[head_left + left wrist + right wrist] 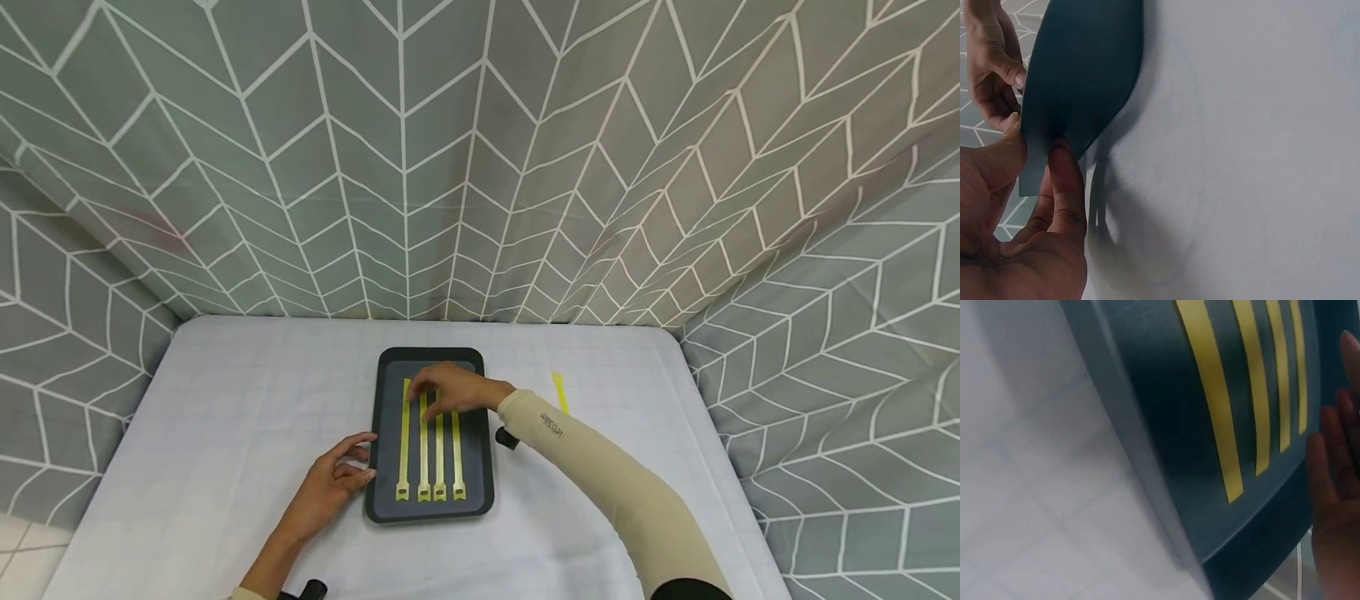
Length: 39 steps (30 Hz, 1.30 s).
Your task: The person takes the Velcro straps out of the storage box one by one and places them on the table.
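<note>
Dark tray [430, 500] sits mid-bench on white cloth [225, 433], long axis running away from the person. Four yellow strips [423, 450] lie in it side by side, lengthwise, notched heads toward the near rim. Fifth strip [559, 392] lies alone on the cloth, right of the tray, well apart.

R hand [450, 390]: over far half of tray, fingers down on the upper ends of the strips; wrist view shows fingers [1335, 487] roughly straight beside the strip tips. Reads as pressing/touching, not gripping. Which strip exactly: can't tell.

L hand [337, 479]: at tray's left edge, thumb and fingers [1063, 181] pinching the rim.

Handling (judgement): strips look thin, flat, v. light, flexible – prob. smooth plastic, lying flush, so hard to pick up from the middle. Best bet: lift or slide one end w/ a fingertip, then pinch. Tray looks stiff, light; could skate on the cloth unless steadied at the rim.
</note>
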Motion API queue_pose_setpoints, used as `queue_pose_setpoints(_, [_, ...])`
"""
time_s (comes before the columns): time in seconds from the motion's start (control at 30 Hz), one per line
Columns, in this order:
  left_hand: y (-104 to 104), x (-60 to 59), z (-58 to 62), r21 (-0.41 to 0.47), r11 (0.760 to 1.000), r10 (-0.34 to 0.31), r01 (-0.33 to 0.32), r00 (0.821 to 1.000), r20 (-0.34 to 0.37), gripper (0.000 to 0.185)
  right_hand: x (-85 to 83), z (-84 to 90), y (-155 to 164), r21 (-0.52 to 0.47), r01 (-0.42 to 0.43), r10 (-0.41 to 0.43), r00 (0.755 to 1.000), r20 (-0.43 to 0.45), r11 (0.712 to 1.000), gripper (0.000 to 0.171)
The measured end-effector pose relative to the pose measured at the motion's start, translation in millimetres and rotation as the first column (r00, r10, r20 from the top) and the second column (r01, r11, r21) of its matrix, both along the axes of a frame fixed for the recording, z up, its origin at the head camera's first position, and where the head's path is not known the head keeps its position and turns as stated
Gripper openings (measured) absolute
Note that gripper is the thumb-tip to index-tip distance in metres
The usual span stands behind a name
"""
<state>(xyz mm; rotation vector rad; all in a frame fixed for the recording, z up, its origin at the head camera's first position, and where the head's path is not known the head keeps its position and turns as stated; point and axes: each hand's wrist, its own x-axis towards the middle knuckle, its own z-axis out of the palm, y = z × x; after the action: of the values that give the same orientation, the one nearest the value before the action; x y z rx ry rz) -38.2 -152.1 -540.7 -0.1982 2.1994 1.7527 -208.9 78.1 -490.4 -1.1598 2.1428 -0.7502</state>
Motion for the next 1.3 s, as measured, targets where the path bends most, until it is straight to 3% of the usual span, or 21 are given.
queue_pose_setpoints(0.3, [0,0.4,-0.6,0.008,1.000,0.001,-0.001,1.000,0.012,0.057,0.1,-9.3,-21,0.033,-0.152,0.150,0.987,0.055,0.988,0.029])
queue_pose_setpoints(0.57, [-1,0.2,-2.4,0.009,1.000,-0.013,0.013,1.000,-0.004,0.056,6.4,-16.2,-35,0.150,-0.222,0.230,0.973,-0.036,0.963,0.031])
queue_pose_setpoints(0.9, [-1,-0.4,-0.8,0.012,1.000,-0.010,0.010,1.000,-0.007,0.056,7.0,-11.9,-43,0.120,-0.289,0.302,0.948,-0.103,0.950,0.024])
queue_pose_setpoints(1.0, [-1,0.1,-0.1,0.017,1.000,-0.011,0.011,1.000,-0.015,0.055,6.4,-13.1,-45,0.144,-0.305,0.326,0.934,-0.149,0.941,0.026])
queue_pose_setpoints(1.3, [-1,1.0,-0.3,0.020,1.000,-0.003,0.003,1.000,-0.007,0.057,8.6,-19.8,-44,0.216,-0.340,0.377,0.912,-0.163,0.915,0.027])
